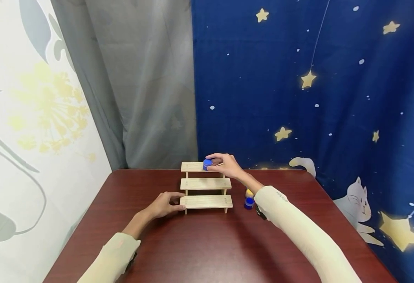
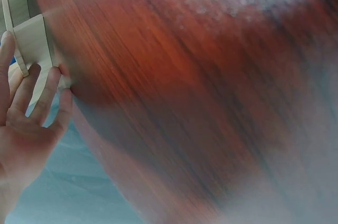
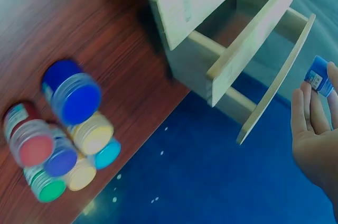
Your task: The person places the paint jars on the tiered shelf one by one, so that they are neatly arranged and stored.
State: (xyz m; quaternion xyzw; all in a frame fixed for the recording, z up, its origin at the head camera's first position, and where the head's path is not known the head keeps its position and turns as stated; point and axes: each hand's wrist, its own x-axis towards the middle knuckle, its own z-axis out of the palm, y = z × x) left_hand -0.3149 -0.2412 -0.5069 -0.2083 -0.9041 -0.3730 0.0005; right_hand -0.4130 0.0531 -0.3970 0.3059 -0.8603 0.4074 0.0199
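Observation:
A three-tier wooden stand (image 1: 206, 183) stands at the back of the table. At the left end of its lowest shelf my left hand (image 1: 163, 205) grips the board, thumb at the front and fingers reaching behind; in the left wrist view the left hand (image 2: 31, 113) has its fingertips against the stand's side (image 2: 37, 39). My right hand (image 1: 229, 166) pinches a small blue paint jar (image 1: 207, 164) between thumb and fingers, right at the top shelf, a little right of its middle. The jar's label (image 3: 315, 81) shows in the right wrist view.
Right of the stand, several paint jars stand grouped on the table, among them a dark blue jar (image 3: 79, 97), a red jar (image 3: 33, 142) and a green jar (image 3: 47, 186). The right forearm partly hides them in the head view. Curtains (image 1: 157, 78) hang behind the table.

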